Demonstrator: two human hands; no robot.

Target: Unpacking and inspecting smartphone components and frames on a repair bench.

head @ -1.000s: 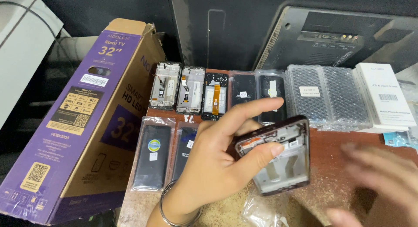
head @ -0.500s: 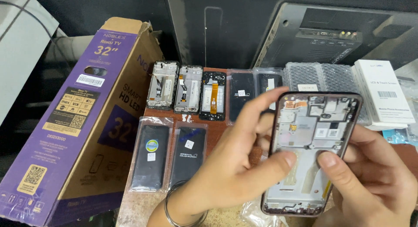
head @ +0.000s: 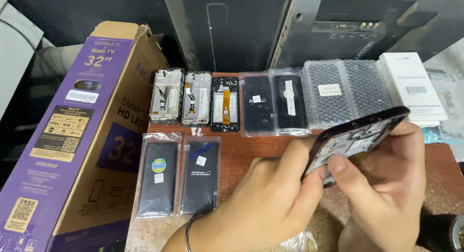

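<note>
Both of my hands hold a dark phone screen frame (head: 357, 132), tilted so I see it nearly edge-on. My left hand (head: 261, 203), with a bracelet on the wrist, grips its lower left corner. My right hand (head: 386, 184) holds its right side, thumb on the inner face. On the reddish table (head: 241, 150) behind lie rows of phone screens: three bare frames (head: 193, 97) showing their inner parts, two dark bagged screens (head: 275, 104), and two more bagged screens (head: 179, 177) in front of my left hand.
A large purple and brown cardboard TV box (head: 82, 145) leans along the left. Bubble-wrapped parts (head: 345, 90) and a white box (head: 411, 87) lie at the back right. A flat TV back panel (head: 357, 29) stands behind the table. Crinkled plastic (head: 295, 242) lies under my hands.
The frame has tipped from facing me to nearly edge-on and moved right. My right hand now grips it from the side, and the view has shifted closer.
</note>
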